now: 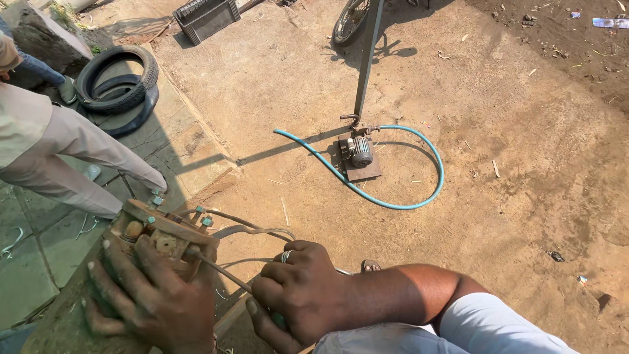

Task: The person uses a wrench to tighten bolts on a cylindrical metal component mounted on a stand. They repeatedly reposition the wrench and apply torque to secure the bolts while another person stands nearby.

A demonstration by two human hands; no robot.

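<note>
Both hands work at the frame's bottom left: left hand (147, 298) spread over a rusty metal device (164, 239), right hand (298, 292) closed around a thin tool (219, 269) touching it. Farther off, center frame, a blue hose (419, 147) loops around a small motor (360, 152); 2 tires (118, 82) lie upper left.

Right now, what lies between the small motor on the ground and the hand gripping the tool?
Bare dirt ground in the head view, crossed by a blue hose looping around the motor; wires lie just above the right hand.
</note>
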